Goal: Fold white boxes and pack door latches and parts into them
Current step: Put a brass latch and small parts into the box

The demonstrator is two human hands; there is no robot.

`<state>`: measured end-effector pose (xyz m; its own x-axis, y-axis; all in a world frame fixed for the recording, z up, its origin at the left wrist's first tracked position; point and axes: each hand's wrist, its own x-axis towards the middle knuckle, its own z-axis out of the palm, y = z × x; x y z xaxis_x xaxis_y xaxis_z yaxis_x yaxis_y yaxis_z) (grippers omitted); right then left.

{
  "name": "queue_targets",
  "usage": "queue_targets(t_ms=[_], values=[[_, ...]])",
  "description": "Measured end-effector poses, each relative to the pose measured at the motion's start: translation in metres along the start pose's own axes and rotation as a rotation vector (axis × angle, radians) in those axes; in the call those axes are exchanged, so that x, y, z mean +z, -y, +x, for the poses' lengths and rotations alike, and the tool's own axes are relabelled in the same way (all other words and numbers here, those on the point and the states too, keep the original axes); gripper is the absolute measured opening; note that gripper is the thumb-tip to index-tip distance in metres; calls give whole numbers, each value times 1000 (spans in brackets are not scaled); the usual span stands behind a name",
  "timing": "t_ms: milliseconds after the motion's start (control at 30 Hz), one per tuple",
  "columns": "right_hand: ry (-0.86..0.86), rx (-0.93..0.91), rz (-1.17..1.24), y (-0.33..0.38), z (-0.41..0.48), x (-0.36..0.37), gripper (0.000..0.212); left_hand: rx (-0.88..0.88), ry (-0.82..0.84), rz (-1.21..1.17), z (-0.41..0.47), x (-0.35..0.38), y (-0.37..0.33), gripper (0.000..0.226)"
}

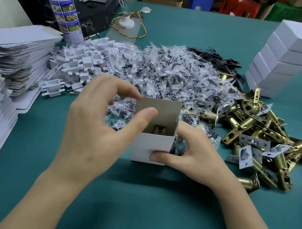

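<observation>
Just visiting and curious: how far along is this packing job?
Done: a stack of closed white boxes at far right. In hand: the right hand grips an open box with a brass latch inside. Remaining: big piles of latches, bagged parts, flat boxes.

green table (135, 207) holds latches (249, 126), boxes (286, 55).

Head-worn camera looks down (closely) at hands (95, 126).

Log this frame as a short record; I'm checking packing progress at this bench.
box: upright, top flap raised, brass latch inside
left hand: pinches the flap
right hand: holds the box's lower right side
supplies: flat blanks left, bagged parts behind, loose latches right
finished boxes: stacked far right
</observation>
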<state>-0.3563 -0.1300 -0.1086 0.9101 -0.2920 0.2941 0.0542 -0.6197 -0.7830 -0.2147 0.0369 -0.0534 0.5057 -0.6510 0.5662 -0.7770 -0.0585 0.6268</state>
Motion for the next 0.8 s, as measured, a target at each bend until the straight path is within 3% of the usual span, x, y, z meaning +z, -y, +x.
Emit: queue_targets(t_ms=[100,167,267,433,567,667,800], values=[[-1,53,21,2,-1,-5,47,-127,274,-278,2,7,20,81],[36,137,57,6,-3,-17,55,-195,438,-405,-1,16,31,93],[41,171,14,19,-4,-47,50,-202,527,-473,-2,29,47,79],[-300,286,-84,18,28,-95,9,-226,787,-619,19,28,53,53],[-467,461,-313,-14,84,-130,8,-256,898,-690,21,31,57,50],[-442,573,-502,-42,123,-154,13,-311,880,-739,13,35,63,48],[-232,599,-654,-64,161,-153,22,-314,916,-734,11,38,69,38]])
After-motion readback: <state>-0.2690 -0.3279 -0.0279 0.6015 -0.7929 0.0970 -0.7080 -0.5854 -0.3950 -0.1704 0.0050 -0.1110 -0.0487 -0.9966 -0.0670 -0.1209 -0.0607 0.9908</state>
